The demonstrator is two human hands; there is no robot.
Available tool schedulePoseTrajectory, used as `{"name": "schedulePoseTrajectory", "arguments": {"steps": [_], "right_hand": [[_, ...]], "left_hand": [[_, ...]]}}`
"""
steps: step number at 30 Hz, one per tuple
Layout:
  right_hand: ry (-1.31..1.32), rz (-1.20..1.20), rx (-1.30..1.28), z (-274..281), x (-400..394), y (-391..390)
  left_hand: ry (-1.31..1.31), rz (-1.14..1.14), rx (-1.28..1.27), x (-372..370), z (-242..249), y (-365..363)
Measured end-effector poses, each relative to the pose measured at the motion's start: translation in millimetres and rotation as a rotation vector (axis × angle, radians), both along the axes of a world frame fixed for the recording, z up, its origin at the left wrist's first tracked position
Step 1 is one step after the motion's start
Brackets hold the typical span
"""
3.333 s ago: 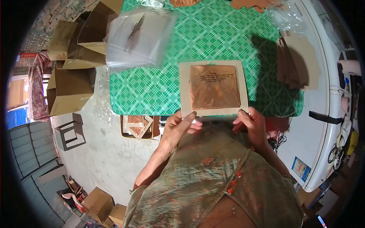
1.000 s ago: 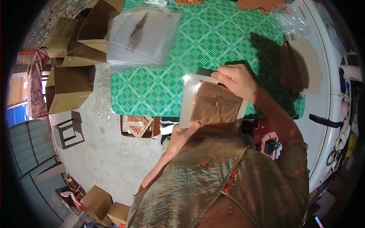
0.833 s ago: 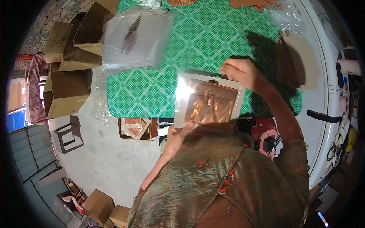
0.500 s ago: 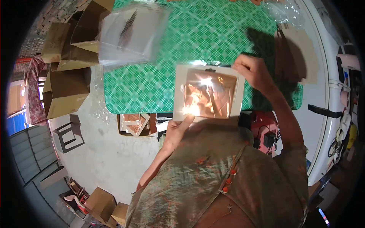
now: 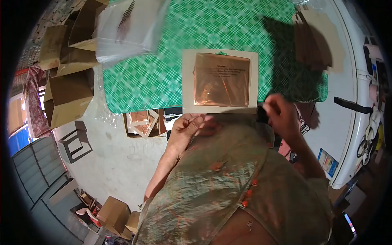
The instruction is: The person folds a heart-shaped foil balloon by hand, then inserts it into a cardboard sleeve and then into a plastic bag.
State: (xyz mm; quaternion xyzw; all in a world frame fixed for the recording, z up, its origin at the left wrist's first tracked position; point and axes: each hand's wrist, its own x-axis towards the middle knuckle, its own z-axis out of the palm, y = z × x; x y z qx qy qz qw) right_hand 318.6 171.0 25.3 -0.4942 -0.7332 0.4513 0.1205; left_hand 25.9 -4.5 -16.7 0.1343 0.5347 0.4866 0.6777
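A beige card (image 5: 188, 81) with a hang hole at its top lies at the front edge of the green checked tablecloth. On it is a shiny copper-coloured packet (image 5: 221, 79) with small dark print. My left hand (image 5: 187, 130) is just below the card's lower left corner, fingers bent and thumb against the forefinger; whether anything is between them is too small to tell. Off the card's lower right corner, my right hand (image 5: 282, 116) is raised and blurred, its fingers curled, apart from the card.
Clear plastic bags (image 5: 128, 30) lie at the table's back left. Beige cards (image 5: 316, 43) are stacked at the right. Cardboard boxes (image 5: 69, 94) stand left of the table. Below the front edge is a box of copper pieces (image 5: 141, 122). A white appliance (image 5: 347, 53) borders the right.
The card now rests flat on the table, with less glare on the packet. My right hand has left its top right corner and moved down. My left hand has come off its lower edge.
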Motion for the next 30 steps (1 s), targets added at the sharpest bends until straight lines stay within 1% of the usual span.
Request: {"name": "schedulePoseTrajectory", "arguments": {"steps": [1, 3, 4, 5, 6, 7, 9, 10, 13, 14, 17, 21, 26, 27, 30], "right_hand": [[0.002, -0.033, -0.087, 3, 3, -10], [0.013, -0.099, -0.254, 9, 2, -27], [0.127, -0.114, -0.26, 3, 2, -33], [0.173, -0.168, -0.338, 0, -1, -33], [0.219, -0.223, -0.418, 0, -6, -33], [0.266, -0.277, -0.497, -1, -9, -33], [0.344, -0.259, -0.628, -6, -12, -32], [0.382, -0.246, -0.694, -7, -15, -31], [0.278, -0.252, -0.834, 9, -26, -22], [0.274, -0.198, -0.867, 9, -25, -20], [0.392, -0.294, -0.855, 0, -31, -28], [0.488, -0.182, -0.696, -22, -24, -37], [0.551, -0.109, -0.455, -45, -15, -51], [0.523, -0.102, -0.416, -44, -15, -52], [0.433, -0.084, -0.302, -43, -16, -57]], "left_hand": [[-0.044, -0.015, -0.065, -3, -1, 0], [-0.037, 0.111, -0.087, -3, 3, 1], [-0.039, 0.172, -0.085, -4, 11, 5], [-0.041, 0.231, -0.082, -5, 16, 8], [-0.122, 0.315, -0.065, -10, 11, 5], [-0.117, 0.361, -0.081, -11, 10, 2], [-0.106, 0.458, -0.108, -14, 10, 0], [-0.156, 0.472, -0.078, -17, 4, -3], [-0.203, 0.517, -0.131, -10, 13, -2], [-0.223, 0.479, -0.102, -11, 13, -4], [-0.242, 0.488, -0.111, -8, 12, -4], [-0.305, 0.465, -0.069, -8, 17, -2], [-0.29, 0.317, 0.052, -9, 22, -4], [-0.29, 0.296, 0.071, -9, 21, -5], [-0.183, 0.23, 0.086, -10, 21, -5]]}}
